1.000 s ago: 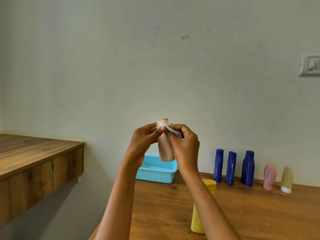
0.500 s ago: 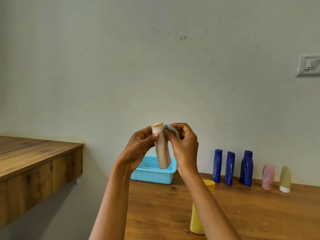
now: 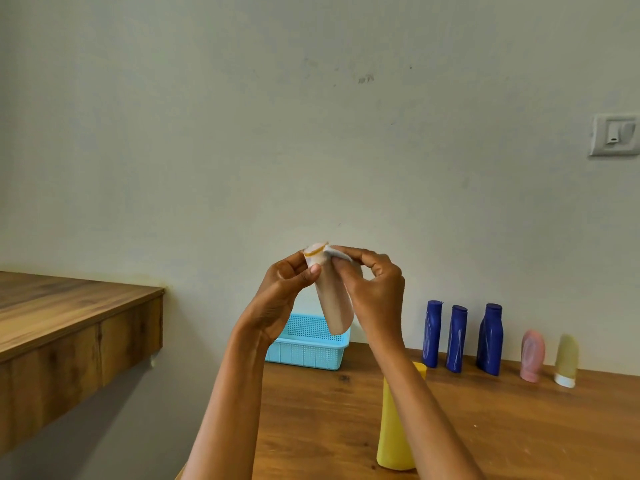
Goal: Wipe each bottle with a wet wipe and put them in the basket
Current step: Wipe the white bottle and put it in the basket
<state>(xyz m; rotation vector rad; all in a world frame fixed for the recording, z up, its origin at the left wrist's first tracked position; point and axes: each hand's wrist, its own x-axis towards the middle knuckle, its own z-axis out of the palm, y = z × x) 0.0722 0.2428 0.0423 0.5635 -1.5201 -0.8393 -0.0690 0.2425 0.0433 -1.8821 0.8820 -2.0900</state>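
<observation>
Change since earlier frame: tilted further now, the beige bottle (image 3: 333, 299) leans with its capped top toward the left hand, and both hands sit slightly lower against the wall than a second ago.
Bottle in hand: held up in the air in front of the wall, above the blue basket (image 3: 306, 349) and clear of the wooden table (image 3: 519, 427); a yellow band rings its upper end.
Left hand: the left hand (image 3: 280, 299) pinches the bottle's top, thumb pressed on the front just below the band, fingers curled behind.
Right hand: the right hand (image 3: 374, 292) grips the wet wipe (image 3: 335, 253) between curled fingers and thumb and presses it against the bottle's upper side.
Doing the step well: judging by the grip, the wipe should run the full length down to the rounded base while the left hand turns the bottle, so no side is missed; a firm pinch matters, since a damp plastic surface may slip.
Basket: sits at the back of the table by the wall; what shows of its inside looks empty, though the hands and bottle hide part of it, so that is uncertain.
Waiting bottles: the yellow bottle (image 3: 393, 441) stands near the front, partly behind the right forearm; three dark blue bottles (image 3: 457, 339), a pink bottle (image 3: 532, 355) and a pale yellow bottle (image 3: 566, 360) stand in a row along the wall, none in the basket.
</observation>
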